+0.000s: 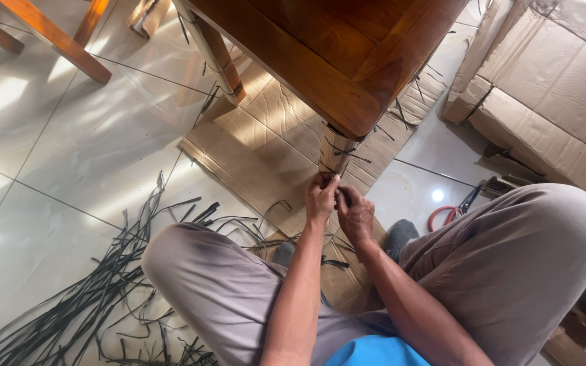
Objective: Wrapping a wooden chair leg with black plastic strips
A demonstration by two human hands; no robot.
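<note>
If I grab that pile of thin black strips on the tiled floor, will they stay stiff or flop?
The thin black strips would probably flop: they lie curved and curled. They look light, being narrow and flat. Tangled together, several would likely lift at once.

Sunlit white tiled floor (69, 156), flattened cardboard (266, 149)

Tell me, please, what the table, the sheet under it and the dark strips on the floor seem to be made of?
Table: wood, apparently varnished, with visible grain and a warm gloss. Sheet: corrugated cardboard, brown and matte, ribbed lines showing. Strips: thin, flat and dark, probably plastic strapping or synthetic rattan; the look leaves it open.
</note>
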